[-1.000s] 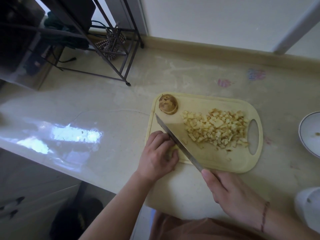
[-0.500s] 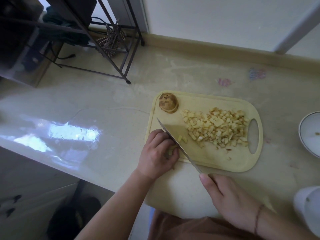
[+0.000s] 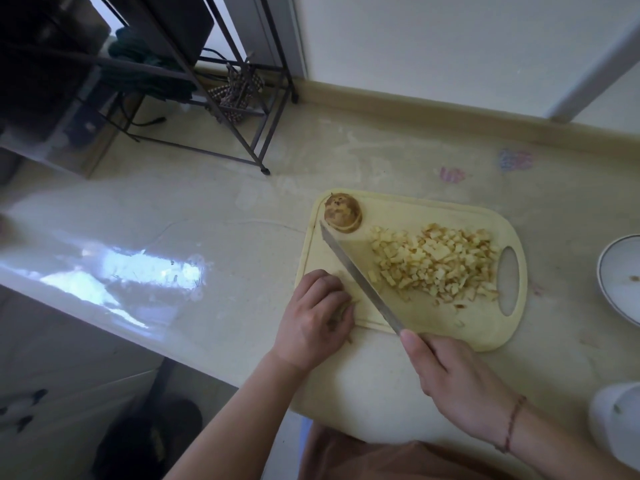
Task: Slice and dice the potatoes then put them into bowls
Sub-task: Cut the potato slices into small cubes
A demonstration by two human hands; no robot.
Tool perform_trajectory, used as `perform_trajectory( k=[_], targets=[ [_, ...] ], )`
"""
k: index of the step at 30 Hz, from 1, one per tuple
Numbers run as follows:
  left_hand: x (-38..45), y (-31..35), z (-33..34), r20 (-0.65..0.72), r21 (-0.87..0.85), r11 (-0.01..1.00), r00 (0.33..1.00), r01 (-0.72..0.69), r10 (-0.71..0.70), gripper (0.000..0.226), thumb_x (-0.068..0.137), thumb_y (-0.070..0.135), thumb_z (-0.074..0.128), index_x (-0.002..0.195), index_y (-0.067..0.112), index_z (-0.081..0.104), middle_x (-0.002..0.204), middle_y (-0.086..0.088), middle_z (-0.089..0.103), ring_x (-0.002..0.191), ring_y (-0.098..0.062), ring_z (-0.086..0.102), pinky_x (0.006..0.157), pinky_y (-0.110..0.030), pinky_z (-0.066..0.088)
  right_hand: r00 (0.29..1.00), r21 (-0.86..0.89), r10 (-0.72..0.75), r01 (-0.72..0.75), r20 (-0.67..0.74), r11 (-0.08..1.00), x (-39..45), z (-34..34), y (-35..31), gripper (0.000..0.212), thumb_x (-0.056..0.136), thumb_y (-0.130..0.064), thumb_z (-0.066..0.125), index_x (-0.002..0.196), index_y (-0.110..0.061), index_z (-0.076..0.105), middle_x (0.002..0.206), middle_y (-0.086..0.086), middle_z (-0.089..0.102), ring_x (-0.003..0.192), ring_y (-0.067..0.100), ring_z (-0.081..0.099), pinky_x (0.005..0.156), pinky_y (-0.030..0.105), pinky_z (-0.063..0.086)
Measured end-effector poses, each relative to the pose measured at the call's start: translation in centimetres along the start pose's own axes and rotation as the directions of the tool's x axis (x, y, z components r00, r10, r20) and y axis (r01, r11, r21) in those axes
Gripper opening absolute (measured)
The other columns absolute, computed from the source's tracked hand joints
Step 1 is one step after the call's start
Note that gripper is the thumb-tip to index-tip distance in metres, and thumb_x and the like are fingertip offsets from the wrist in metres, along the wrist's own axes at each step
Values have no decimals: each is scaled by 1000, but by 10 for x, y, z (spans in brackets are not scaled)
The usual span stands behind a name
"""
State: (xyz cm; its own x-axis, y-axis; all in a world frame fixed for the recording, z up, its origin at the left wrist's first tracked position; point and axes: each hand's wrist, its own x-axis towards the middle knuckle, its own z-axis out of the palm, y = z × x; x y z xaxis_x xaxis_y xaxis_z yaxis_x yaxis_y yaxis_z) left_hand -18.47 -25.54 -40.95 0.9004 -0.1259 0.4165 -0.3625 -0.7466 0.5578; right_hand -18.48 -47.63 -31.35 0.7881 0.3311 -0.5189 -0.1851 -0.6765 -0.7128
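Closest to us, the right hand (image 3: 457,386) is wrapped around the handle of a long steel kitchen knife (image 3: 360,282), index finger stretched forward toward the blade; a thin red string bracelet (image 3: 512,424) circles that wrist. Just left of it, the left hand (image 3: 315,317) sits at the near left corner of the pale yellow plastic cutting board (image 3: 485,334), fingers curled down over a small piece of potato (image 3: 346,308) of which we only catch a sliver between the fingers. We can see the fingers are bent tight, but not how much potato is under them.

The knife's blade runs diagonally across the board, from the right hand up and left, its tip ending just beside a brown-skinned potato end (image 3: 343,213) resting at the board's far left corner. To the right of the blade lies a broad heap of diced pale potato cubes (image 3: 436,265), spreading toward the oval handle cut-out at the board's right end.

Off to the right, partly out of frame, we have a white bowl with a dark rim line (image 3: 620,275) standing apart from the board on the glossy cream countertop (image 3: 207,216). Farther back, a black metal rack (image 3: 242,98) stands against the white wall (image 3: 433,46).
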Motion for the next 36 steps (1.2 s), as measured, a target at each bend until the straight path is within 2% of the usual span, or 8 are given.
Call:
perform_trajectory(
  k=[3, 8, 13, 22, 26, 30, 33, 36],
  targets=[
    [-3, 1, 0, -14, -3, 1000, 1000, 17, -17, 7, 83, 3, 79, 84, 0, 73, 95, -9, 67, 98, -29, 61, 89, -34, 52, 999, 11, -22, 22, 27, 1000, -5, 5, -2, 76, 77, -81, 18, 61, -9, 39, 50, -1, 41, 47, 6, 40, 60, 37, 42],
    [-3, 1, 0, -25, -30, 999, 999, 39, -40, 5, 82, 1, 79, 84, 1, 74, 96, -8, 69, 99, -27, 63, 89, -34, 53, 1000, -30, -19, 19, 13, 999, -9, 12, 2, 82, 72, -89, 13, 59, -13, 41, 50, -2, 49, 52, 15, 53, 61, 34, 46],
    [-1, 2, 0, -28, -40, 997, 998, 64, -65, 4, 83, 4, 76, 86, 0, 75, 96, -9, 70, 102, -27, 63, 92, -32, 53, 1000, -55, -29, 28, -11, 998, -18, 12, 12, 78, 73, -88, 14, 59, -16, 40, 56, -6, 53, 52, 8, 47, 54, 22, 36],
    [1, 1, 0, -22, -60, 996, 998, 62, -63, 6, 80, 2, 78, 85, 1, 75, 95, -8, 70, 99, -28, 64, 90, -34, 53, 998, -47, -52, 51, -19, 998, 3, 21, 0, 61, 83, -70, 22, 57, -16, 35, 49, 0, 39, 49, 11, 41, 55, 28, 35],
    [1, 0, 0, -32, -54, 997, 998, 51, -52, 6, 80, 2, 80, 82, 2, 74, 93, -7, 69, 98, -26, 63, 90, -32, 53, 1000, -58, -17, 15, -23, 998, 10, 16, -2, 64, 83, -68, 22, 59, -13, 44, 55, 11, 55, 52, 16, 53, 61, 34, 43],
    [1, 1, -1, -39, -47, 998, 998, 46, -48, 8, 81, 3, 80, 80, 2, 71, 91, -7, 66, 97, -26, 61, 91, -30, 51, 1000, 20, 17, -17, -26, 1000, 6, 2, 2, 65, 84, -74, 24, 58, -16, 39, 46, -2, 39, 41, 9, 38, 48, 28, 32],
    [0, 0, -1, -42, -62, 997, 998, 46, -48, 8, 82, 3, 79, 81, 1, 72, 91, -8, 65, 98, -26, 60, 90, -32, 52, 999, 32, 37, -38, 15, 999, 5, -2, -1, 61, 81, -70, 26, 62, -14, 38, 49, -4, 34, 42, 7, 31, 47, 24, 29],
    [-4, 0, -4, -67, -47, 998, 997, 46, -49, 6, 83, 4, 79, 82, 1, 73, 91, -8, 67, 97, -25, 60, 88, -33, 53, 999, 21, -12, 11, 39, 1000, 1, 2, -7, 66, 82, -69, 27, 62, -8, 39, 50, -2, 37, 44, 7, 33, 50, 31, 32]
  ],
)
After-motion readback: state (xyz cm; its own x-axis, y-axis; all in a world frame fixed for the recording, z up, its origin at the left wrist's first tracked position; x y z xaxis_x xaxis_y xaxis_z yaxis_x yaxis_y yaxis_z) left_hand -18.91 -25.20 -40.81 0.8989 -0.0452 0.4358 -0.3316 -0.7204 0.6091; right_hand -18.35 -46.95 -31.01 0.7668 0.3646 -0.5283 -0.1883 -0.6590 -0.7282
